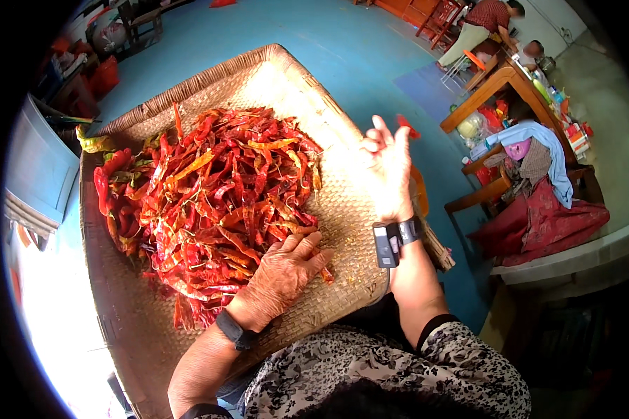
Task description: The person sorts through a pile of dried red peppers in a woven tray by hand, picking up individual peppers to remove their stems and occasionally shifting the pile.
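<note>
A big heap of dried red chili peppers (223, 188), some orange or yellowish, lies in a shallow woven basket (349, 230) in front of me. My left hand (286, 269) rests palm down on the heap's near right edge, its fingers extended over the peppers. An orange chili bit (326, 275) lies by its thumb. Raised over the basket's right rim, my right hand (390, 164) has its fingers apart and nothing in its palm. A blurred red chili (407, 126) shows just beside its thumb tip, seemingly in the air. Bright light washes out part of this hand.
Right of the basket, a wooden chair (482, 192) bears clothes and a red cloth (545, 220). Behind it stands a wooden table (496, 84) with bottles and packages. A person (479, 31) bends over at the far right. A red bucket (105, 75) stands far left on the blue floor (314, 42).
</note>
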The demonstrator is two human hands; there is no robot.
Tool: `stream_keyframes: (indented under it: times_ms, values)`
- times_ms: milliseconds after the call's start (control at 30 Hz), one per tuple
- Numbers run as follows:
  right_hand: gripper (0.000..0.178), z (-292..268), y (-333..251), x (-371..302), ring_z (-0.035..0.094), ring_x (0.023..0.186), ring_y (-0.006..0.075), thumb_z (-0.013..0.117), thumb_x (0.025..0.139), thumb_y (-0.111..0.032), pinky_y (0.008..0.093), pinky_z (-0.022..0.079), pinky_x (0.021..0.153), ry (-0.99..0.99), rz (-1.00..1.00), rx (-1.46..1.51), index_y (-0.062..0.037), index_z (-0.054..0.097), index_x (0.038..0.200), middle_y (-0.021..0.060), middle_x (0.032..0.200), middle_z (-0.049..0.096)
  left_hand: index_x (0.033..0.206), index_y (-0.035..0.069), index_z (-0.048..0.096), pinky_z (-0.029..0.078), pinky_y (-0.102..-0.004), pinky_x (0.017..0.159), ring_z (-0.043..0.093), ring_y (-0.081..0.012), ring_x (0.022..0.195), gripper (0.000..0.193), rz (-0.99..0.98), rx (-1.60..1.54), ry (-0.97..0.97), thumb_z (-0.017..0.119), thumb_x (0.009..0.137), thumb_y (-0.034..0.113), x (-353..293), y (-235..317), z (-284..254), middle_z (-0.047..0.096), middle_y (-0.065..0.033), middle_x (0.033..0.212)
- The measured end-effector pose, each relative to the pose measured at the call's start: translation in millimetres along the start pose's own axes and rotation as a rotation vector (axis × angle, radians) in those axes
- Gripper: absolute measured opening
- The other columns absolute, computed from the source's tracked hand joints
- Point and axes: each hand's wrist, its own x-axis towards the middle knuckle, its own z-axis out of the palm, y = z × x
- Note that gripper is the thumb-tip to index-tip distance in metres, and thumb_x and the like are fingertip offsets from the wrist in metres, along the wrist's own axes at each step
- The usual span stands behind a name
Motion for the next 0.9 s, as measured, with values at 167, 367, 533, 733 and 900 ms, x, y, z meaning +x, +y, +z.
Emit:
stream_keyframes:
  times_ms: [167,367,533,733,900]
  values:
    - [0.044,7.0,36.3,12.7,0.057,0.105,0.0242,0.058,0.090,-0.016,0.0390,0.051,0.087,-0.257,-0.005,-1.753,-0.0011,0.045,0.129,0.0188,0.120,0.054,0.102,0.008,0.060,0.043,-0.0368,0.091,0.050,-0.0271,0.109,0.025,-0.053,0.027,-0.079,0.054,0.079,0.011,-3.0,-6.0,0.7,0.052,-0.0118,0.119]
    - [0.046,-19.3,72.1,23.4,0.061,0.092,0.0331,0.055,0.089,-0.018,0.0407,0.054,0.072,-0.381,-0.221,-2.259,-0.0034,0.043,0.131,0.0234,0.115,0.052,0.083,0.007,0.056,0.046,-0.0346,0.078,0.052,-0.0251,0.091,0.010,-0.154,0.160,-0.058,0.056,0.073,0.008,-11.7,-16.5,-9.3,0.053,-0.0082,0.089]
    - [0.033,-1.1,95.7,-2.7,0.061,0.074,0.0120,0.059,0.085,-0.009,0.0258,0.052,0.060,-0.502,0.115,-1.679,-0.0029,0.054,0.117,0.0068,0.086,0.064,0.081,0.007,0.054,0.049,-0.0349,0.071,0.055,-0.0262,0.088,0.007,-0.229,0.294,0.031,0.057,0.075,0.005,-27.5,-36.3,-26.1,0.053,-0.0085,0.084]
    - [0.026,29.8,75.2,-42.8,0.055,0.066,0.0103,0.059,0.084,-0.001,0.0255,0.050,0.060,-0.884,-0.051,-1.525,-0.0072,0.057,0.109,0.0021,0.075,0.057,0.086,0.004,0.057,0.048,-0.0390,0.070,0.055,-0.0300,0.083,0.011,-0.429,0.137,0.087,0.058,0.076,0.000,-50.7,-47.5,-52.9,0.055,-0.0104,0.084]
    - [0.026,3.8,55.0,-34.2,0.047,0.054,0.0047,0.051,0.091,-0.005,0.0188,0.042,0.046,-0.507,0.006,-1.532,-0.0109,0.055,0.116,-0.0012,0.074,0.054,0.093,0.004,0.059,0.049,-0.0391,0.074,0.057,-0.0307,0.090,0.018,-0.438,0.048,0.133,0.060,0.076,-0.001,-58.7,-40.4,-52.2,0.059,-0.0111,0.093]
